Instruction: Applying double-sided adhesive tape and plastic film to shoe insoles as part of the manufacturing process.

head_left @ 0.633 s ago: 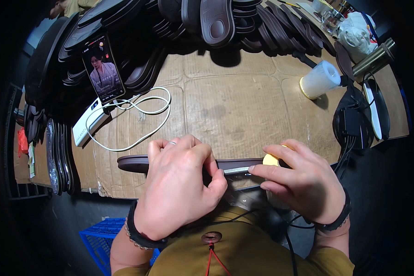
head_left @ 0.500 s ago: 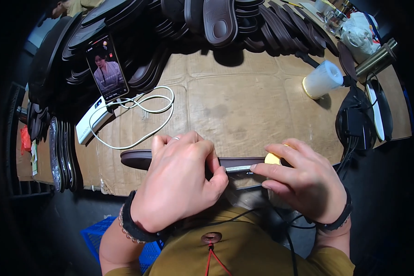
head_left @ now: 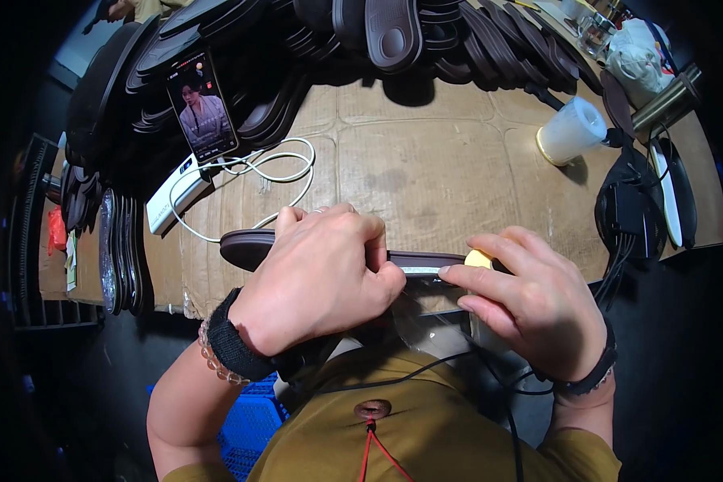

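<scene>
A dark brown shoe sole (head_left: 247, 247) is held on edge at the table's near side, its length running left to right. My left hand (head_left: 321, 281) is closed round its middle, thumb and fingers pinching the near edge. Along that edge runs a narrow silvery-white strip (head_left: 422, 271). My right hand (head_left: 538, 297) is at the sole's right end, with a fingertip on the end of the strip. A yellow round-topped thing (head_left: 479, 259) sits among its fingers; the rest of it is hidden.
Brown soles (head_left: 394, 40) are piled along the back. A phone (head_left: 203, 108) leans there, wired by a white cable to a power bank (head_left: 173, 197). At right are a translucent cup (head_left: 572, 128), a metal flask (head_left: 668, 100) and a black device with cables (head_left: 628, 210). Below left is a blue crate (head_left: 249, 426).
The whole scene has shifted slightly up and right in view. Both hands keep their grip, and the sole's left end appears a little more tilted toward view.
</scene>
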### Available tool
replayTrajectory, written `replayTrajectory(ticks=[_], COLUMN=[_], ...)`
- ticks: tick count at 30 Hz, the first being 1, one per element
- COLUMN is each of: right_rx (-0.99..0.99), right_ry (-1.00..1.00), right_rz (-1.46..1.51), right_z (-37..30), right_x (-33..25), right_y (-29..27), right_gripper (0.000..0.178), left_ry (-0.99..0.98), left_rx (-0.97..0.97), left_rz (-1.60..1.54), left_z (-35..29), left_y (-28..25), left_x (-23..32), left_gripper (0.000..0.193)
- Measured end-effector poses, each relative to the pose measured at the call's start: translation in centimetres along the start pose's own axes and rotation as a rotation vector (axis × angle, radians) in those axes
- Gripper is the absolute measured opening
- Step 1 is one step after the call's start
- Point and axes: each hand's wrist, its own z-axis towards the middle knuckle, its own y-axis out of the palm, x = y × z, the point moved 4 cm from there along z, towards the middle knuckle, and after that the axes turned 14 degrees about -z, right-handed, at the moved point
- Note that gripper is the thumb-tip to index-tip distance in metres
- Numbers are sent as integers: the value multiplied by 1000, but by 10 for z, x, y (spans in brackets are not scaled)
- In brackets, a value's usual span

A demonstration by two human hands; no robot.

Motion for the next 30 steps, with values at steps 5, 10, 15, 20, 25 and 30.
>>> replayTrajectory(ticks=[5,10,15,20,25,30], right_rx=[-11,-33,-46,-40,-39,-17], right_ry=[3,2,14,12,21,-1], right_rz=[18,8,16,26,27,10], right_z=[-1,-1,0,0,0,-3], right_x=[1,1,0,1,3,2], right_y=[0,1,1,1,2,1], right_gripper=[33,32,30,29,29,30], left_ry=[5,-53,-70,-129,-27,207], left_rx=[-4,-75,-91,-143,-44,175], left_rz=[11,17,26,33,-7,-58], left_z=[3,7,11,13,6,-20], left_y=[-1,-3,-5,-7,-8,-1], left_x=[2,1,4,0,-5,-9], left_gripper=[22,25,28,26,23,15])
